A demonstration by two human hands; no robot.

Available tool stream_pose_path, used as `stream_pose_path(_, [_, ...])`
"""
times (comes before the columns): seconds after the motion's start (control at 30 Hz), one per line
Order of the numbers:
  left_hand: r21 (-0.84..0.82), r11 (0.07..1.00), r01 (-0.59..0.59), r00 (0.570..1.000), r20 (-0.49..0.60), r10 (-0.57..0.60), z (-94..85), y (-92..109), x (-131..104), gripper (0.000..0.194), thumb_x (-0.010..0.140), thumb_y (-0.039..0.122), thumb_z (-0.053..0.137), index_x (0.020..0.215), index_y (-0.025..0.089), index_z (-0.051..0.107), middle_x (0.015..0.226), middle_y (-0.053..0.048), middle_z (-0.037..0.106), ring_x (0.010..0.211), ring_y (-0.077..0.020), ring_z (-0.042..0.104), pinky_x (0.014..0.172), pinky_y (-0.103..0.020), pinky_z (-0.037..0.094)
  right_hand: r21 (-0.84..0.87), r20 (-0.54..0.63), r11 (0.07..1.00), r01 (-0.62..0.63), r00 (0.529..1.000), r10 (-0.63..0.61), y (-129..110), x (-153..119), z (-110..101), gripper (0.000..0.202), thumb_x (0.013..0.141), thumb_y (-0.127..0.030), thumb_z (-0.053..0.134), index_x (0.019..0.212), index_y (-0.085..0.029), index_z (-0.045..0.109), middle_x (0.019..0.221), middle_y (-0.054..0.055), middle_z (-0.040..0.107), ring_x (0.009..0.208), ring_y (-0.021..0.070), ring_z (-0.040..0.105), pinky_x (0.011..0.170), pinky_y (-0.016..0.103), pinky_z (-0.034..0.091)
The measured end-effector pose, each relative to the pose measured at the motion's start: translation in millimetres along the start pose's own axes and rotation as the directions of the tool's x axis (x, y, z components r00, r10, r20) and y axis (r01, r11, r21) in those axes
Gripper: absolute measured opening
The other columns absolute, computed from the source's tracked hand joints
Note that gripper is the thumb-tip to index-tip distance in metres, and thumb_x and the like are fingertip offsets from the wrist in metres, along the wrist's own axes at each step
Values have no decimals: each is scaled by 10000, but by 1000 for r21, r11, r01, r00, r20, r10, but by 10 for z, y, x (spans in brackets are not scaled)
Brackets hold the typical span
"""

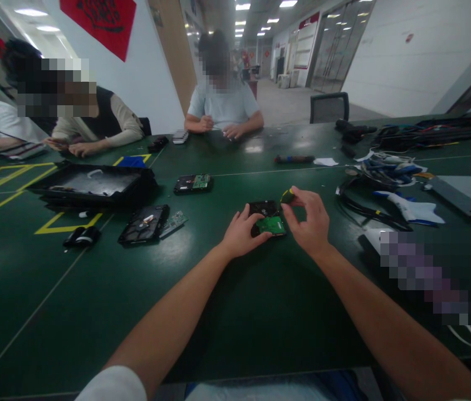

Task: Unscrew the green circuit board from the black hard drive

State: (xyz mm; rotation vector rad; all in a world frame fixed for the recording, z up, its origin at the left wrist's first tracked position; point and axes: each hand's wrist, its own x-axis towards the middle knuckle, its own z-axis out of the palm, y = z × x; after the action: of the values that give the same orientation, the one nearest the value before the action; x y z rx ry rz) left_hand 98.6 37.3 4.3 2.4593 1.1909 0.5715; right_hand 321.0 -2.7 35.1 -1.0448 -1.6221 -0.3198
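Note:
A hard drive (272,225) with a green circuit board lies on the green table in front of me. My left hand (244,233) grips its left side, thumb along the near edge and fingers over the far part. Between the fingertips of my right hand (308,218) is a screwdriver (288,196) with a dark green and yellow handle, just beside the drive's right end. Its shaft and tip cannot be made out. To the left lie another drive (143,224) and a loose circuit board (174,224); farther back is a third hard drive (192,183).
Black trays (96,181) are stacked at the left. Cables (389,170), a white-and-blue glove (411,208) and a grey metal case (467,193) occupy the right. A long blurred-out object (425,278) lies near my right forearm. Several people sit across the table, one person (224,106) directly opposite.

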Motion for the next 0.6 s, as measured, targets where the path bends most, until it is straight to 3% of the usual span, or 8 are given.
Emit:
stream_pose_path(0.2, [-12, 1000, 3, 1000, 4, -3, -6, 7, -5, 631, 936, 642, 654, 1428, 249, 594, 1707, -186, 359, 1644, -350, 207, 1311, -601, 232, 51, -37, 996, -68, 997, 70, 15, -25, 25, 502, 955, -274, 718, 1427, -287, 548, 1282, 97, 680, 1004, 241, 739, 863, 437, 675])
stream_pose_path(0.43, [-6, 1000, 5, 1000, 8, -5, -14, 14, -7, 633, 938, 641, 651, 1432, 250, 592, 1694, -184, 387, 1648, -338, 196, 1312, -595, 235, 2, -14, 999, -46, 999, 46, -21, 9, -3, 455, 969, -245, 671, 1413, -290, 583, 1264, 110, 668, 1048, 262, 728, 875, 464, 671])
stream_pose_path(0.6, [1, 1000, 17, 1000, 6, -17, -22, 28, -7, 642, 936, 642, 652, 1435, 243, 596, 1702, -197, 365, 1640, -350, 220, 1307, -594, 245, 151, -42, 984, -92, 994, 100, 44, -53, 63, 492, 956, -221, 681, 1415, -273, 511, 1328, 118, 654, 1138, 266, 730, 945, 481, 658])
